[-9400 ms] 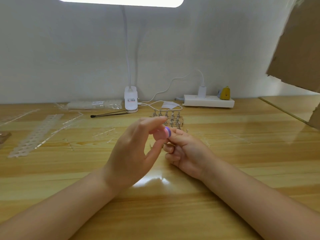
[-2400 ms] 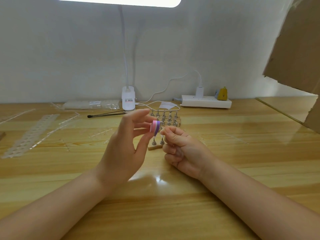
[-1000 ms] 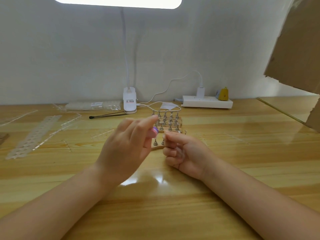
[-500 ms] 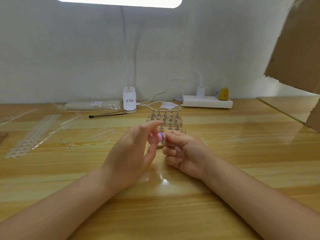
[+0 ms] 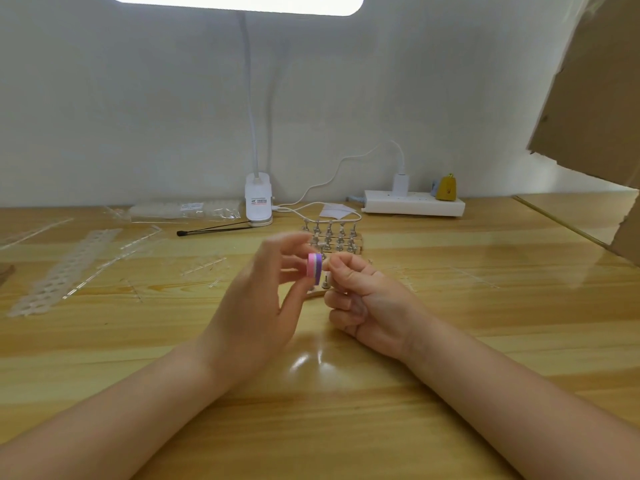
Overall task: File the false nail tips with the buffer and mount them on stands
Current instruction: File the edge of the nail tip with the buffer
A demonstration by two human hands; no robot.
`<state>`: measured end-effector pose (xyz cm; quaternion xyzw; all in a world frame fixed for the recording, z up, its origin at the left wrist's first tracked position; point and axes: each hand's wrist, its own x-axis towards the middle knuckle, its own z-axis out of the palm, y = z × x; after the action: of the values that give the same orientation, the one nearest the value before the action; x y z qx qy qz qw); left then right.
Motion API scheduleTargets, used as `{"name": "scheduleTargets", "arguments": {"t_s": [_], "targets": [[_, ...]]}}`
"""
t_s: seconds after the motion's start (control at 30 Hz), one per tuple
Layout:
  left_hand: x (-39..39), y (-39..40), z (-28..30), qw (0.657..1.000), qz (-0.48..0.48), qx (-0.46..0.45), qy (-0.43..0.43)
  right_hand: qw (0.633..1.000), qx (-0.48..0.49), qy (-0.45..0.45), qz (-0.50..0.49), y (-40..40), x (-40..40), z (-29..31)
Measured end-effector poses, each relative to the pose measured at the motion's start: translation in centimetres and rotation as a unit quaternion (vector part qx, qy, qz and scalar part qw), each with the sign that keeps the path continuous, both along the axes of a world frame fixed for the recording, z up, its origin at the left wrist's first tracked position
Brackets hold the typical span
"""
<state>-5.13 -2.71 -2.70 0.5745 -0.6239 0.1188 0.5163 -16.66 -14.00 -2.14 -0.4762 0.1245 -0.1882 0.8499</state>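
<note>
My left hand (image 5: 256, 306) pinches the pink-and-purple foam buffer block (image 5: 314, 269) edge-on against the tiny nail tip — barely visible — pinched in my right hand (image 5: 363, 299), above the metal-pegged wooden stands (image 5: 334, 237) on the desk (image 5: 485, 306).

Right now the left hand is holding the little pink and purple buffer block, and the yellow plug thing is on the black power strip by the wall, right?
Not quite. The head view shows the power strip is white, not black. The rest holds: the left hand grips the pink and purple buffer block, and the yellow plug sits on that strip.
</note>
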Motion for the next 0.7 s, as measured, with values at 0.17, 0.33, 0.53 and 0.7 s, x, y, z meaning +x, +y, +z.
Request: {"name": "scheduleTargets", "arguments": {"t_s": [0.17, 0.33, 0.53, 0.7], "targets": [[0.04, 0.0, -0.23, 0.999, 0.035, -0.009, -0.029, 1.0, 0.007, 0.007, -0.026, -0.05, 0.19, -0.09], [-0.11, 0.17, -0.13, 0.994, 0.054, -0.023, -0.09, 0.999, -0.018, 0.017, -0.025, 0.11, 0.17, 0.01], [0.32, 0.23, 0.18, 0.985, 0.06, -0.045, -0.156, 0.998, -0.052, 0.041, -0.02, 0.01, -0.05, 0.3], [0.42, 0.25, 0.35, 0.982, 0.033, -0.081, -0.166, 0.998, -0.046, 0.043, -0.024, 0.17, -0.11, 0.45]]}}
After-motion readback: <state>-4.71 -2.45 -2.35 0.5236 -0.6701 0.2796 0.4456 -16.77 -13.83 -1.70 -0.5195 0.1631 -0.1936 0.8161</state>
